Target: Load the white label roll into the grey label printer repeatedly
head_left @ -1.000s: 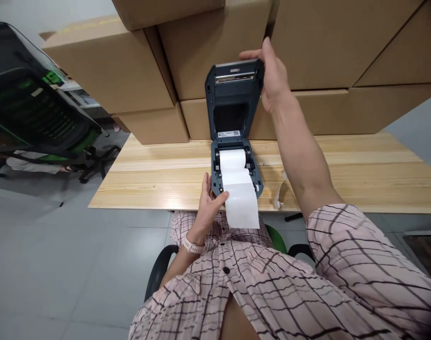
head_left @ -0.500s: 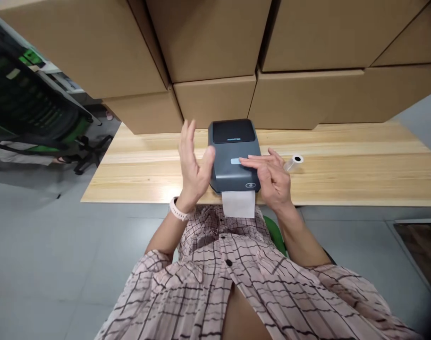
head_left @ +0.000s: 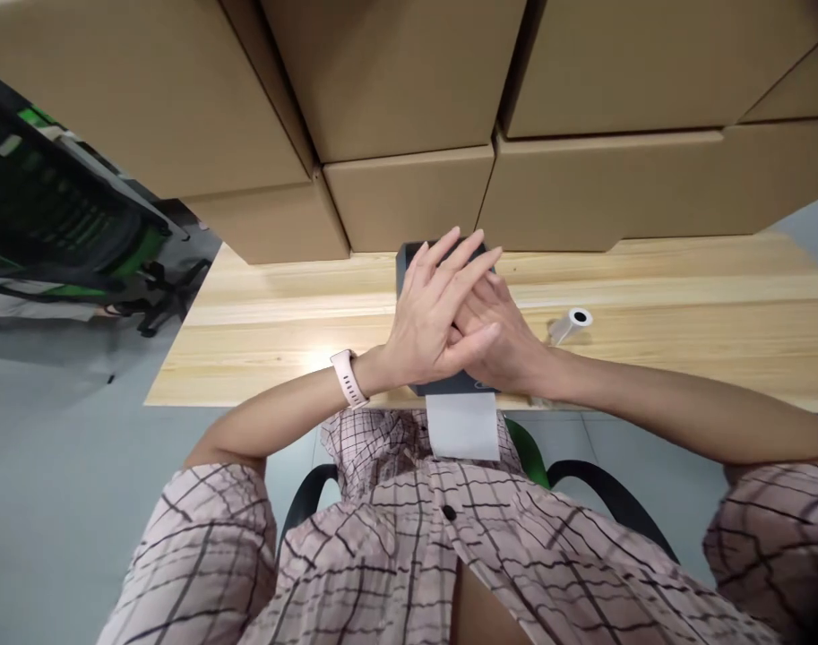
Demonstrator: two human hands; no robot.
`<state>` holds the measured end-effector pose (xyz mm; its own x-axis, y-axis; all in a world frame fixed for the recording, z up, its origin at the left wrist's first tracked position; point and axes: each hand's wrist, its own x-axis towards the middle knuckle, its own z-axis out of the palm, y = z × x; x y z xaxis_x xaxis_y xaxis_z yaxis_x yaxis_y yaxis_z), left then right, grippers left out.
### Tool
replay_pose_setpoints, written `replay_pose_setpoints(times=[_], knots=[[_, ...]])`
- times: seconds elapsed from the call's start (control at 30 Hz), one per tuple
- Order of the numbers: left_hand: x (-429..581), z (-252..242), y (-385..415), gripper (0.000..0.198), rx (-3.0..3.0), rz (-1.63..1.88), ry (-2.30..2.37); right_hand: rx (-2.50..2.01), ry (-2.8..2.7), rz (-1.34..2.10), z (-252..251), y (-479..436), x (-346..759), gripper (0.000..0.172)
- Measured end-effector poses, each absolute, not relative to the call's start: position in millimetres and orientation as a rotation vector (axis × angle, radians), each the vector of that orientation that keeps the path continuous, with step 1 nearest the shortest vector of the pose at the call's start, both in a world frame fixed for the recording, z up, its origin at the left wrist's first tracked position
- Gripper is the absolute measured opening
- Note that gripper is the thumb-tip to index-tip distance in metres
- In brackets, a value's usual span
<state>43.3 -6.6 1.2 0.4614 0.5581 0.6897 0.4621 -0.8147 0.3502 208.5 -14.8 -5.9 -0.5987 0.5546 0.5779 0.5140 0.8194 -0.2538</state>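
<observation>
A dark grey label printer [head_left: 442, 387] stands at the table's front edge, mostly covered by my hands. A white paper strip [head_left: 462, 428] hangs out of its front, over the edge. My left hand [head_left: 435, 313], with a pale pink band on the wrist, is laid across the back of my right hand, its fingers stretched out. Beneath it, my right hand [head_left: 509, 345] lies flat over the printer's top, its fingers partly hidden. Neither hand holds a thing. Whether the right palm touches the lid cannot be made out.
Stacked cardboard boxes [head_left: 409, 202] line the back of the wooden table [head_left: 684, 313]. A small white paper roll [head_left: 571, 325] stands right of the printer. At far left is a black and green office chair [head_left: 59, 206].
My left hand has swung right from beside the printer onto my right hand. The right hand has flattened over the printer's top. The view has shifted slightly.
</observation>
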Motion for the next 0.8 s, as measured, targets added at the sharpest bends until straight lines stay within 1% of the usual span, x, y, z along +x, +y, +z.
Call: replay_pose_setpoints(times=[0.1,0.23,0.33,0.4,0.5,0.53,0.57,0.6,0.63,0.67,0.7,0.77,0.8], knots=[[44,-1,-8,0.081,2.577,1.27,0.902,-0.785,-2.327,0.121,-7,-17,209,0.045],[44,4,-5,0.08,2.51,1.311,0.917,-0.757,-2.257,0.106,-4,-15,207,0.038],[40,4,-6,0.076,2.425,1.397,0.976,-0.68,-2.135,0.161,-4,-17,210,0.033],[36,-6,-19,0.071,2.316,1.535,1.059,-0.651,-2.016,0.224,-9,-23,215,0.03],[34,-42,-68,0.058,2.007,1.873,1.236,-0.702,-1.853,0.259,-25,-38,222,0.034],[34,-57,-89,0.048,1.887,1.988,1.28,-0.731,-1.827,0.259,-31,-43,224,0.036],[34,-71,-110,0.034,1.762,2.087,1.309,-0.759,-1.814,0.262,-38,-48,225,0.038],[33,-83,-129,0.02,1.641,2.062,1.341,-0.785,-1.81,0.269,-43,-52,225,0.039],[33,-91,-145,0.023,1.541,1.899,1.367,-0.803,-1.811,0.281,-47,-55,226,0.04],[33,-96,-156,0.034,1.461,1.606,1.371,-0.813,-1.812,0.292,-50,-57,226,0.041],[33,-97,-162,0.041,1.358,1.37,1.329,-0.817,-1.813,0.296,-52,-58,226,0.043],[36,-90,-162,0.042,1.152,1.08,1.219,-0.811,-1.827,0.278,-52,-58,226,0.047],[38,-85,-158,0.045,1.065,1.005,1.161,-0.812,-1.839,0.265,-51,-57,226,0.049]])
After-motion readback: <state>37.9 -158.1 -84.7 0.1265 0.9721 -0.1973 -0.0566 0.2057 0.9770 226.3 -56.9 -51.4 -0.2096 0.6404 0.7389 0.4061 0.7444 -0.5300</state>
